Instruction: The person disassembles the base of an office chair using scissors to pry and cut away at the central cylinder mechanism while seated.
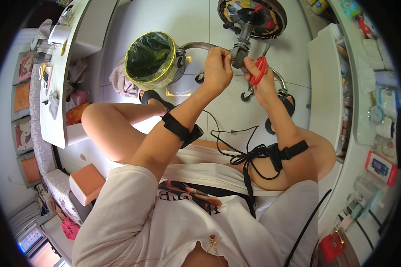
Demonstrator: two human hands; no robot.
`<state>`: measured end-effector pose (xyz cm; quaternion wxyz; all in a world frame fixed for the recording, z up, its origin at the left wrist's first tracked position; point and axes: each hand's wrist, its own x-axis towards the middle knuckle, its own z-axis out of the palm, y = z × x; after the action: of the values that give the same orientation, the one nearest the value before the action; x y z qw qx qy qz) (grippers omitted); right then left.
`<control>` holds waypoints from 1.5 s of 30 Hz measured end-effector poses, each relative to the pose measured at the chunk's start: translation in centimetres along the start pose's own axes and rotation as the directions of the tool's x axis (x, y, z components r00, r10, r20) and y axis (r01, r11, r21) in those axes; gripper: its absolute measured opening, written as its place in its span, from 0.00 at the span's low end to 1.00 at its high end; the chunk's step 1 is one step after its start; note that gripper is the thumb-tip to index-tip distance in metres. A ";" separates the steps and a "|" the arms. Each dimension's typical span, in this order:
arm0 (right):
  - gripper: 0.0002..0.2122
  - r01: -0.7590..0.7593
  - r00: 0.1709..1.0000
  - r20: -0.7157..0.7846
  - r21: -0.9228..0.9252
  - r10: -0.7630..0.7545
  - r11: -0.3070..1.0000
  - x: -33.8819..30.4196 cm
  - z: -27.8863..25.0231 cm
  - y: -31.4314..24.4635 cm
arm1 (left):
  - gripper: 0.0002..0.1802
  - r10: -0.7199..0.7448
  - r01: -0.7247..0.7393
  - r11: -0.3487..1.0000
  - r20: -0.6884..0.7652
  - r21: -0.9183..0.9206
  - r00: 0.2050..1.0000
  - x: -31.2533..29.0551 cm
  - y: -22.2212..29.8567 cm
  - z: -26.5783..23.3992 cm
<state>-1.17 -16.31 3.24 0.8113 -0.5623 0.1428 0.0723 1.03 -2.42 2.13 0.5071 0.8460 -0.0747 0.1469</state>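
A stool lies tipped over on the floor ahead of me, its metal column running toward its round seat, whose torn underside shows yellow and dark stuffing. At the near end of the column is a grey hub or caster. My left hand is closed in a pinch at the left of this part; what its fingers hold is too small to make out. In my right hand are red-handled scissors, blades pointing away from me. The right fingertips come close to the grey part, perhaps touching it.
A yellow-rimmed bin with a dark liner stands left of my hands. Curved stool legs with casters spread over the tiles. A black cable lies coiled on my lap. A white desk and cluttered shelves flank me.
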 end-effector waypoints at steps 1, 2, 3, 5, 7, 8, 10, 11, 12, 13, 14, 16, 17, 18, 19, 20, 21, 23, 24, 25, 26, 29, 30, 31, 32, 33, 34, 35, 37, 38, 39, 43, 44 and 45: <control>0.19 0.000 0.999 0.043 -0.018 0.001 1.000 -0.3 0.1 -0.1 | 0.03 -0.006 0.007 1.000 -0.014 0.012 1.000 0.0 -0.4 0.0; 0.19 0.015 0.999 0.036 -0.018 -0.014 1.000 -0.5 0.3 0.0 | 0.03 -0.035 0.035 0.999 -0.010 -0.006 0.999 -0.1 -0.5 0.0; 0.20 0.030 0.999 0.029 -0.017 -0.030 0.999 -0.6 0.5 0.2 | 0.03 -0.063 0.063 0.998 -0.006 -0.024 0.998 -0.3 -0.5 0.0; 0.21 0.053 0.999 0.006 -0.028 -0.053 0.998 -0.5 0.6 0.5 | 0.04 -0.109 0.108 0.992 -0.009 -0.058 0.994 -0.5 -0.5 0.0; 0.23 0.069 0.997 -0.026 -0.051 -0.070 0.996 -0.2 0.5 0.8 | 0.04 -0.144 0.142 0.986 -0.023 -0.090 0.989 -0.7 -0.3 0.3; 0.23 0.090 0.995 -0.033 -0.061 -0.092 0.994 -0.2 0.7 0.7 | 0.04 -0.148 0.146 0.985 -0.023 -0.089 0.989 -0.8 -0.2 0.3; 0.24 0.132 0.990 -0.046 -0.083 -0.136 0.988 -0.4 1.2 0.5 | 0.04 -0.156 0.153 0.984 -0.023 -0.088 0.988 -0.9 0.0 0.3; 0.24 0.129 0.990 -0.051 -0.094 -0.134 0.987 -0.4 1.5 0.3 | 0.04 -0.170 0.168 0.981 -0.019 -0.093 0.985 -0.9 -0.1 0.4; 0.25 0.126 0.990 -0.057 -0.105 -0.133 0.986 -0.5 1.8 0.1 | 0.04 -0.185 0.183 0.978 -0.016 -0.098 0.983 -1.0 -0.3 0.4; 0.25 0.123 0.989 -0.062 -0.115 -0.131 0.986 -0.5 2.0 0.0 | 0.04 -0.200 0.197 0.975 -0.012 -0.104 0.980 -1.0 -0.6 0.5; 0.25 0.119 0.989 -0.070 -0.116 -0.128 0.986 -0.5 2.1 0.1 | 0.05 -0.247 0.244 0.960 -0.006 -0.135 0.969 -1.1 -1.0 0.8; 0.25 0.112 0.989 -0.085 -0.117 -0.122 0.987 -0.4 2.3 0.4 | 0.06 -0.340 0.336 0.922 0.010 -0.195 0.940 -1.4 -2.0 1.4; 0.26 0.123 0.987 -0.088 -0.124 -0.134 0.985 -0.4 2.2 0.4 | 0.06 -0.418 0.419 0.874 0.058 -0.248 0.906 -1.3 -1.8 1.4; 0.26 0.134 0.985 -0.091 -0.131 -0.146 0.982 -0.6 2.0 0.4 | 0.07 -0.490 0.499 0.815 0.110 -0.295 0.865 -1.3 -1.6 1.5; 0.27 0.145 0.983 -0.094 -0.139 -0.158 0.980 -0.7 2.0 0.4 | 0.08 -0.553 0.574 0.747 0.166 -0.336 0.816 -1.4 -1.4 1.4; 0.26 0.193 0.968 -0.111 -0.246 -0.225 0.950 -0.8 2.1 0.4 | 0.08 -0.561 0.584 0.739 0.174 -0.336 0.810 -1.6 -1.2 1.3; 0.26 0.235 0.948 -0.121 -0.352 -0.293 0.906 -0.9 2.2 0.5 | 0.08 -0.568 0.594 0.731 0.184 -0.336 0.803 -1.9 -0.9 1.2; 0.26 0.258 0.927 -0.125 -0.468 -0.353 0.845 -0.9 2.5 0.4 | 0.08 -0.583 0.618 0.715 0.209 -0.328 0.785 -2.3 -1.0 1.1; 0.27 0.246 0.930 -0.128 -0.481 -0.344 0.842 -0.9 2.8 0.1 | 0.08 -0.592 0.632 0.707 0.224 -0.318 0.774 -2.5 -1.3 1.1; 0.27 0.233 0.933 -0.131 -0.494 -0.337 0.838 -0.9 2.9 0.0 | 0.08 -0.600 0.646 0.698 0.239 -0.309 0.763 -2.7 -1.4 1.1; 0.27 0.217 0.937 -0.130 -0.511 -0.325 0.832 -0.8 2.9 0.1 | 0.08 -0.586 0.631 0.698 0.236 -0.338 0.775 -2.8 -1.2 1.2; 0.27 0.193 0.945 -0.127 -0.527 -0.301 0.828 -0.6 2.8 0.1 | 0.09 -0.567 0.611 0.683 0.236 -0.400 0.789 -3.0 -0.3 1.3; 0.27 0.199 0.945 -0.125 -0.510 -0.302 0.837 -0.7 2.7 0.1 | 0.09 -0.577 0.622 0.670 0.244 -0.404 0.780 -2.9 -0.2 1.3; 0.26 0.206 0.946 -0.122 -0.493 -0.302 0.845 -0.8 2.7 0.0 | 0.09 -0.586 0.634 0.656 0.252 -0.409 0.770 -2.9 -0.1 1.2; 0.25 0.198 0.943 -0.155 -0.451 -0.295 0.870 -0.8 2.8 0.1 | 0.08 -0.606 0.667 0.581 0.300 -0.467 0.737 -3.0 -0.4 1.2; 0.24 0.191 0.940 -0.187 -0.409 -0.287 0.892 -0.7 2.7 0.3 | 0.08 -0.619 0.695 0.498 0.350 -0.518 0.704 -3.2 -0.9 1.3; 0.23 0.184 0.936 -0.218 -0.365 -0.276 0.913 -0.7 2.6 0.5 | 0.08 -0.625 0.719 0.410 0.401 -0.561 0.670 -3.3 -1.2 1.4; 0.21 0.194 0.929 -0.238 -0.342 -0.285 0.919 -0.4 2.1 1.1 | 0.08 -0.640 0.735 0.343 0.427 -0.585 0.639 -3.4 -0.9 1.4; 0.18 0.215 0.913 -0.278 -0.297 -0.300 0.930 0.1 0.9 2.1 | 0.08 -0.661 0.756 0.204 0.482 -0.622 0.575 -3.6 -0.2 1.6; 0.17 0.161 0.937 -0.266 -0.251 -0.228 0.954 0.1 0.7 2.1 | 0.08 -0.656 0.760 0.183 0.499 -0.623 0.566 -3.7 -0.2 1.6; 0.16 0.105 0.955 -0.251 -0.205 -0.156 0.973 0.1 0.4 2.1 | 0.08 -0.650 0.765 0.161 0.516 -0.624 0.558 -3.7 -0.1 1.5; 0.16 -0.063 0.986 -0.163 -0.115 0.044 0.991 -0.8 0.9 1.2 | 0.09 -0.583 0.768 0.122 0.581 -0.629 0.568 -4.0 -0.6 1.7; 0.16 -0.063 0.983 -0.181 -0.127 0.040 0.990 -1.0 1.2 1.0 | 0.09 -0.587 0.775 0.123 0.585 -0.619 0.560 -4.0 -0.6 1.7; 0.16 -0.064 0.979 -0.198 -0.139 0.036 0.988 -1.1 1.4 0.9 | 0.10 -0.591 0.783 0.124 0.588 -0.610 0.552 -4.0 -0.6 1.7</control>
<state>-2.26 -14.60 3.27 0.7482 -0.6204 0.2302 0.0474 -2.31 -3.75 -0.45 0.8377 0.4376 0.2146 -0.2464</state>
